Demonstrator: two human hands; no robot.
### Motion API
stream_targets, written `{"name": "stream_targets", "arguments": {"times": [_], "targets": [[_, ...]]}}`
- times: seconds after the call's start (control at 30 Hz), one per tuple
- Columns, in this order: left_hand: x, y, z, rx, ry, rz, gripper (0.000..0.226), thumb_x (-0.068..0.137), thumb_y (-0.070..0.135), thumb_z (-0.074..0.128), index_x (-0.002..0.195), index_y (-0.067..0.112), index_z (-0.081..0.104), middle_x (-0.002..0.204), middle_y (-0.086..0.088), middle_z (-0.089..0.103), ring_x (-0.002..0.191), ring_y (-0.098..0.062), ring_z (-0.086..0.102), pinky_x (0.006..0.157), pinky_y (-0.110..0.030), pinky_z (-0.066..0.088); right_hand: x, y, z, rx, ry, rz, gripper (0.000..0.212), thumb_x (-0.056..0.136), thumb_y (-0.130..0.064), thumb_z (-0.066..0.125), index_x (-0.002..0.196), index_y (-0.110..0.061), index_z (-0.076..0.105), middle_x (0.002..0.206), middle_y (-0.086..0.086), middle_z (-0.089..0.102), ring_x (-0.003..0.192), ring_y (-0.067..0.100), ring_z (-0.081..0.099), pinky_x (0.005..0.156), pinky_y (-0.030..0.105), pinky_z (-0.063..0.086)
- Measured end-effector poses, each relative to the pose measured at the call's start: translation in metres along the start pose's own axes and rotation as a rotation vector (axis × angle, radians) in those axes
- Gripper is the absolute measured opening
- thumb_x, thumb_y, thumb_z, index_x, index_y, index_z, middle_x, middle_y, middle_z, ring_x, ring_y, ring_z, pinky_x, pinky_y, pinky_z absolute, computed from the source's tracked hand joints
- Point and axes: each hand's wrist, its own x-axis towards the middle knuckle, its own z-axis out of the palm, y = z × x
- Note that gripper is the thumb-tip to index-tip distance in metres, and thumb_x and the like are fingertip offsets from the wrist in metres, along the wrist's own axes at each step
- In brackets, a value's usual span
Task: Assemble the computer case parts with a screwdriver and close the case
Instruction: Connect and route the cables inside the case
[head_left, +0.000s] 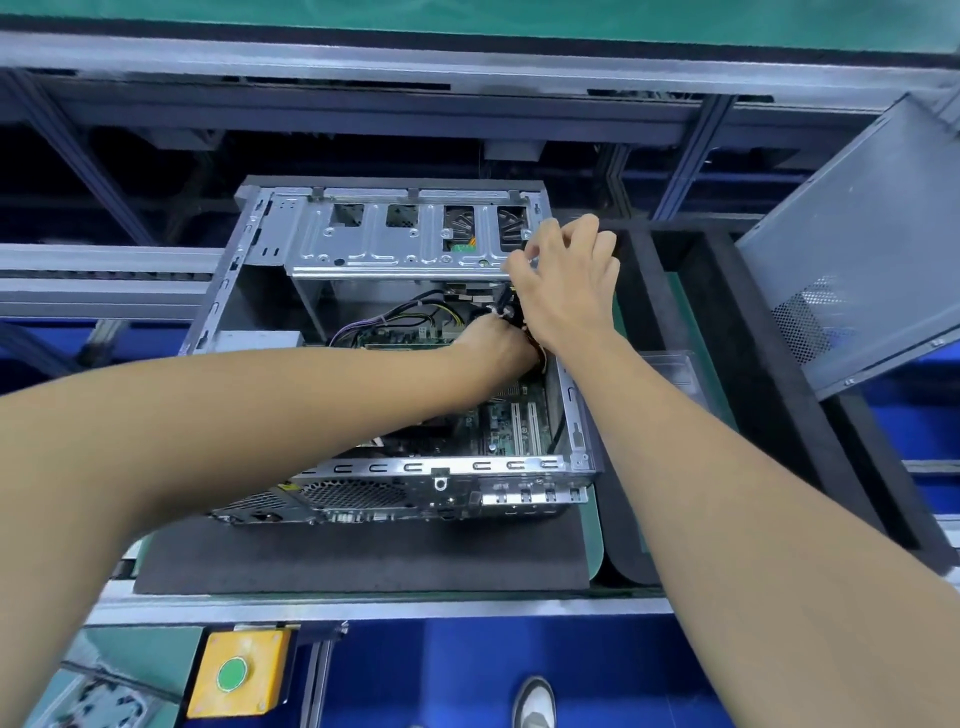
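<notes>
Both hands work inside the open computer case (322, 249), at its far right corner. The right hand (563, 280) sits over the right end of the silver drive cage (405, 244), fingers curled together at the cage edge; what they pinch, if anything, cannot be told. The left hand (493, 345) reaches under the cage among the cables (410, 312); its fingers are hidden behind the right hand, so its grip cannot be told. No screwdriver is in view.

Count: one case, lying on its side with the open face up, motherboard (511, 421) exposed; one detached side panel (862, 249), grey, leaning tilted at the right, well apart from the case; two arms, bare.

The case rests on a dark foam mat (363, 556) on a conveyor-type bench with aluminium rails (363, 608). A second dark foam tray (727, 364) lies just beside it to the right. Below the bench front: one yellow box with a green push button (232, 674), blue floor (441, 675), and one shoe (535, 701).
</notes>
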Motion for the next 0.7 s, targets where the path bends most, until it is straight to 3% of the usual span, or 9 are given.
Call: {"name": "stream_targets", "arguments": {"times": [0.1, 0.17, 0.27, 0.33, 0.37, 0.43, 0.47, 0.57, 0.7], "targets": [[-0.006, -0.013, 0.002, -0.13, 0.015, -0.007, 0.045, 0.093, 0.002, 0.056, 0.136, 0.016, 0.056, 0.136, -0.005, 0.062, 0.126, -0.026, 0.057, 0.088, -0.032, 0.042, 0.0, 0.0, -0.001, 0.01, -0.007, 0.004, 0.041, 0.08, -0.054, 0.02, 0.091, -0.023, 0.045, 0.103, -0.001, 0.032, 0.093, 0.021, 0.027, 0.081, 0.035, 0.027], [-0.01, -0.021, 0.003, -0.186, 0.014, -0.023, 0.04, 0.093, 0.004, 0.057, 0.128, 0.022, 0.06, 0.127, -0.001, 0.067, 0.118, -0.023, 0.062, 0.084, -0.031, 0.037, 0.001, 0.0, -0.002, 0.016, -0.021, -0.003, 0.035, 0.084, -0.051, 0.028, 0.092, -0.022, 0.046, 0.104, 0.0, 0.033, 0.094, 0.021, 0.027, 0.082, 0.036, 0.028], [-0.015, -0.023, 0.009, -0.243, 0.032, -0.104, 0.023, 0.089, 0.001, 0.057, 0.087, 0.023, 0.063, 0.097, -0.005, 0.071, 0.1, -0.029, 0.068, 0.076, -0.034, 0.042, 0.003, 0.004, 0.0, 0.021, -0.031, -0.015, 0.026, 0.091, -0.045, 0.04, 0.093, -0.021, 0.048, 0.105, 0.0, 0.033, 0.095, 0.022, 0.028, 0.082, 0.036, 0.028], [-0.014, -0.026, 0.014, -0.353, 0.039, -0.142, 0.037, 0.085, -0.002, 0.058, 0.065, 0.026, 0.047, 0.08, -0.003, 0.065, 0.091, -0.031, 0.069, 0.065, -0.032, 0.037, 0.003, 0.005, 0.001, 0.028, -0.027, -0.016, 0.025, 0.091, -0.044, 0.041, 0.094, -0.021, 0.049, 0.105, 0.0, 0.033, 0.095, 0.022, 0.028, 0.081, 0.036, 0.027], [-0.015, -0.028, 0.016, -0.415, 0.044, -0.164, 0.035, 0.084, -0.002, 0.058, 0.066, 0.028, 0.053, 0.079, -0.001, 0.066, 0.091, -0.029, 0.069, 0.064, -0.03, 0.034, 0.002, 0.005, 0.001, 0.026, -0.026, -0.02, 0.026, 0.091, -0.044, 0.04, 0.094, -0.02, 0.049, 0.105, 0.001, 0.034, 0.095, 0.023, 0.028, 0.081, 0.036, 0.027], [-0.014, -0.032, 0.02, -0.5, 0.067, -0.2, 0.037, 0.084, -0.002, 0.056, 0.089, 0.031, 0.072, 0.086, 0.006, 0.073, 0.095, -0.018, 0.068, 0.06, -0.027, 0.028, 0.002, 0.004, 0.001, 0.024, -0.025, -0.031, 0.027, 0.09, -0.045, 0.038, 0.093, -0.02, 0.049, 0.105, 0.001, 0.034, 0.095, 0.023, 0.028, 0.081, 0.036, 0.027], [-0.015, -0.032, 0.02, -0.514, 0.085, -0.212, 0.036, 0.085, -0.001, 0.057, 0.093, 0.03, 0.073, 0.088, 0.008, 0.075, 0.095, -0.016, 0.068, 0.057, -0.027, 0.025, 0.002, 0.004, 0.0, 0.025, -0.022, -0.03, 0.027, 0.09, -0.045, 0.039, 0.093, -0.02, 0.049, 0.105, 0.001, 0.034, 0.095, 0.023, 0.028, 0.082, 0.037, 0.027], [-0.014, -0.029, 0.021, -0.419, 0.058, -0.255, 0.028, 0.09, 0.008, 0.065, 0.072, 0.027, 0.056, 0.092, 0.002, 0.075, 0.094, -0.02, 0.068, 0.063, -0.03, 0.027, 0.003, 0.004, -0.001, 0.015, -0.017, -0.026, 0.027, 0.09, -0.045, 0.039, 0.094, -0.02, 0.049, 0.105, 0.0, 0.034, 0.095, 0.023, 0.028, 0.082, 0.037, 0.028], [-0.015, -0.028, 0.021, -0.394, 0.023, -0.281, 0.02, 0.091, 0.008, 0.061, 0.098, 0.026, 0.068, 0.098, 0.005, 0.074, 0.105, -0.018, 0.064, 0.078, -0.034, 0.03, 0.001, 0.003, 0.0, 0.027, 0.0, -0.016, 0.029, 0.087, -0.045, 0.037, 0.093, -0.02, 0.05, 0.105, 0.0, 0.034, 0.095, 0.023, 0.029, 0.082, 0.037, 0.029]]}}
